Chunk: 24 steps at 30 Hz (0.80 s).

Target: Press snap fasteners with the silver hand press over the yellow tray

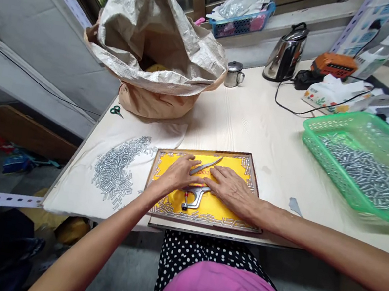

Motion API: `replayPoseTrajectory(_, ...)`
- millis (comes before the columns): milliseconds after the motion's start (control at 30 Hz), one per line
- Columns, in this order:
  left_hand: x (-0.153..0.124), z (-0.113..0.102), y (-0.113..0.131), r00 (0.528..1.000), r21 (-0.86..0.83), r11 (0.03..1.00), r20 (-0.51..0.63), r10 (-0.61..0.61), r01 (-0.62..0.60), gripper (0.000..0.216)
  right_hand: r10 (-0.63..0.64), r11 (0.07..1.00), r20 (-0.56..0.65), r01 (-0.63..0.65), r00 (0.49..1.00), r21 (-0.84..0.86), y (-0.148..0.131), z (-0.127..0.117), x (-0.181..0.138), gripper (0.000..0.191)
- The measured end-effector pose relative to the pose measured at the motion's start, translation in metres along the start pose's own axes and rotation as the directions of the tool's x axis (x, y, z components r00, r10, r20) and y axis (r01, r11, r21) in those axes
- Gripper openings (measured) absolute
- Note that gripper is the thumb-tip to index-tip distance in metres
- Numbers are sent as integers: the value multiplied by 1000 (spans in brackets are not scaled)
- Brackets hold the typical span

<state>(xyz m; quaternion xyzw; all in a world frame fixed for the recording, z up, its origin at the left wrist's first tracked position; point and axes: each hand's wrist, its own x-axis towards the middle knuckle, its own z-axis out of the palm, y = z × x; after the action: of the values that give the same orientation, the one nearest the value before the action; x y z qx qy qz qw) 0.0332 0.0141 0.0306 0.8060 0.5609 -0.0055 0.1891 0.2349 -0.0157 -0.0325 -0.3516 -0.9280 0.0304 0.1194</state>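
A shallow tray (pixel 217 150) with a yellow lining sits at the table's front edge, small metal pins along its sides. On the lining lies a grey metal hand tool (pixel 197 198) with a curved lever and a black-and-red knob. My left hand (pixel 178 171) bends over the tool's left part, fingers closed and partly hidden. From the other side my right hand (pixel 230 190) meets it, fingertips drawn together at the tool's middle. Whatever lies between the fingers is too small to make out. To the left, a pile of metal pins (pixel 114 164) covers part of a white cloth (pixel 74 177).
A large woven sack (pixel 157 101) stands open behind the pile, near small scissors (pixel 116 110). At right is a green basket (pixel 327 181) of metal pins. Toward the back are a metal mug (pixel 234 75), a kettle (pixel 286 54), an orange box (pixel 334 66) and a black cable (pixel 298 113).
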Motion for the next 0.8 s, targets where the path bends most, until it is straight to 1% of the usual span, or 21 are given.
replayPoseTrajectory(33,-5,-5,-3,996,-1,998,-52,-69,69,31,-10,1000,29,10,1000,17,-2,1,-1,21)
replayPoseTrajectory(67,-12,-9,-5,983,4,987,-95,-158,159,27,-14,999,50,13,999,33,-3,2,-1,20)
replayPoseTrajectory(100,-21,-10,-6,962,12,967,-106,-252,255,30,-12,998,58,9,998,55,-5,3,-2,19)
replayPoseTrajectory(133,-30,-10,-6,938,20,940,-82,-337,340,35,-1,997,56,-4,998,83,-6,4,-3,19)
replayPoseTrajectory(200,-47,-6,-3,892,21,892,15,-451,451,45,31,987,42,-37,999,154,-8,8,-4,19)
replayPoseTrajectory(267,-59,2,2,850,-2,852,84,-521,523,47,49,973,42,-58,998,222,-8,13,-5,18)
replayPoseTrajectory(333,-64,10,7,811,-36,813,117,-574,581,44,38,962,40,-47,999,270,-8,18,-5,18)
replayPoseTrajectory(400,-63,14,12,789,-67,789,139,-599,611,38,25,955,22,-30,999,294,-7,22,-5,19)
replayPoseTrajectory(467,-60,16,16,787,-92,784,150,-599,614,32,32,954,-4,-29,999,298,-8,25,-6,20)
replayPoseTrajectory(533,-58,16,17,790,-105,784,134,-598,611,26,39,954,-34,-27,999,299,-8,27,-6,22)
replayPoseTrajectory(600,-58,14,15,782,-149,768,150,-605,622,28,34,953,-59,-14,998,304,-9,26,-6,22)
replayPoseTrajectory(667,-60,11,11,752,-282,698,249,-610,659,35,28,949,-77,-2,997,316,-9,25,-6,21)
replayPoseTrajectory(733,-64,9,7,714,-435,568,383,-586,699,40,33,940,-95,1,995,342,-8,24,-7,21)
replayPoseTrajectory(767,-66,8,5,708,-485,519,424,-565,704,42,35,934,-104,5,994,357,-8,24,-7,21)
replayPoseTrajectory(800,-68,8,4,717,-506,511,429,-550,695,42,31,928,-113,13,993,371,-8,25,-7,22)
